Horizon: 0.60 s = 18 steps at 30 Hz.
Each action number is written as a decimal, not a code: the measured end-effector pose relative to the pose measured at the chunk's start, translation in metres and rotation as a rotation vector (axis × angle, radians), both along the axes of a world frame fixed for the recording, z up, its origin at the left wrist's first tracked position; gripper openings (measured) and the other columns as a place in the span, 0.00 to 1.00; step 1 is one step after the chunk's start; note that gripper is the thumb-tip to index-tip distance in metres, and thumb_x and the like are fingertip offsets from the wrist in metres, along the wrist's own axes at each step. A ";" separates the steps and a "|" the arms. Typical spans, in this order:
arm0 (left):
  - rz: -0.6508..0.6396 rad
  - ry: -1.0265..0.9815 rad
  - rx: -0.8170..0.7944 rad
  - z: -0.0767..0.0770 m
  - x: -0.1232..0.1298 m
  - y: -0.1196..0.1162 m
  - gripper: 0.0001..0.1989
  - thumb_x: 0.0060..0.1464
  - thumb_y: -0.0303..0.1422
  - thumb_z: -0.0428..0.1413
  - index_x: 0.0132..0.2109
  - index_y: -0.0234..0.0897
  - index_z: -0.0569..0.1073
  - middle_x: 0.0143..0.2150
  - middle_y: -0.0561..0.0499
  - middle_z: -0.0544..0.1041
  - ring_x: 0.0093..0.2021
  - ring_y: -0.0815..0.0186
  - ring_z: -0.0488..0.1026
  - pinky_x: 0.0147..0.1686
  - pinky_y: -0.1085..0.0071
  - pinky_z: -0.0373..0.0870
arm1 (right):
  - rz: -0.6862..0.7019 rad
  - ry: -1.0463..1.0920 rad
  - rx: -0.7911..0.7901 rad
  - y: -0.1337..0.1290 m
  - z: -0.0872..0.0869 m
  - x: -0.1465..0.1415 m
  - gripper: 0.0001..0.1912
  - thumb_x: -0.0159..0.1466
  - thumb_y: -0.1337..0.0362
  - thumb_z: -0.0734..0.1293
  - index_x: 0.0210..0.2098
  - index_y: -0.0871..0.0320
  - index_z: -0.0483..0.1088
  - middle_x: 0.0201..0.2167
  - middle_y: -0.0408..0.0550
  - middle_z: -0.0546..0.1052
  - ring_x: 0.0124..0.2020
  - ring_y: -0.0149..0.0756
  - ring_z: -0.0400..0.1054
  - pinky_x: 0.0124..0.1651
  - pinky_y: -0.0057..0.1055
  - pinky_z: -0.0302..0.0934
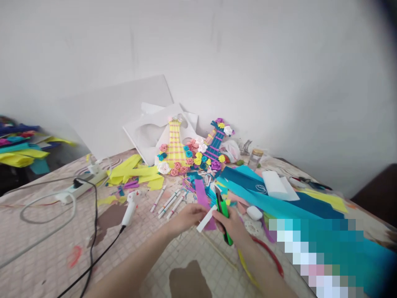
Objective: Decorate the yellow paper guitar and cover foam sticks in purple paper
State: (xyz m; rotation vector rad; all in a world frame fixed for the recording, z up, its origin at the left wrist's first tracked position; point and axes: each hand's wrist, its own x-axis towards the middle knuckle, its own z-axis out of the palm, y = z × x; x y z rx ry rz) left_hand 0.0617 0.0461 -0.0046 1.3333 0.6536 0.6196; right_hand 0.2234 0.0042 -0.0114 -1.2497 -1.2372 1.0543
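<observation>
My right hand (233, 227) is closed around a green utility knife (230, 239), its dark blade end pointing up and away from me. A short white strip (206, 220) lies slanted between my two hands, close to the right thumb. My left hand (191, 216) has its fingers pinched at the strip's left edge; the exact contact is partly hidden. Behind the strip is a piece of purple crepe paper (202, 194). A thin wooden stick (221, 251) runs along the table just below my hands.
A white glue gun (130, 210) with a black cord rests at left, near a power strip (82, 186). Several markers (169, 203) lie ahead. Two flower-trimmed dress shapes, one yellow (175, 145) and one blue (215, 148), stand at the back. Red-handled scissors (272, 257) and blue paper (279, 203) lie right.
</observation>
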 end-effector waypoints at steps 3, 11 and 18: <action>0.057 -0.074 -0.094 -0.001 -0.008 0.003 0.17 0.45 0.45 0.59 0.34 0.33 0.74 0.26 0.52 0.72 0.26 0.71 0.68 0.27 0.74 0.62 | 0.012 -0.019 -0.005 0.011 0.009 0.001 0.15 0.52 0.58 0.68 0.17 0.57 0.60 0.07 0.34 0.60 0.09 0.23 0.50 0.13 0.23 0.43; 0.075 -0.202 -0.272 -0.019 -0.012 -0.016 0.18 0.41 0.41 0.64 0.36 0.31 0.74 0.29 0.51 0.71 0.26 0.73 0.66 0.29 0.75 0.61 | 0.060 0.059 -0.127 0.006 -0.016 -0.006 0.16 0.53 0.53 0.68 0.24 0.58 0.63 0.07 0.32 0.58 0.09 0.22 0.48 0.13 0.21 0.41; -0.011 -0.321 -0.352 -0.018 -0.007 -0.039 0.17 0.47 0.42 0.60 0.37 0.32 0.73 0.27 0.48 0.73 0.31 0.66 0.70 0.32 0.72 0.59 | 0.161 0.184 -0.238 -0.008 -0.025 -0.012 0.21 0.53 0.48 0.68 0.32 0.60 0.67 0.07 0.32 0.58 0.08 0.21 0.47 0.12 0.21 0.42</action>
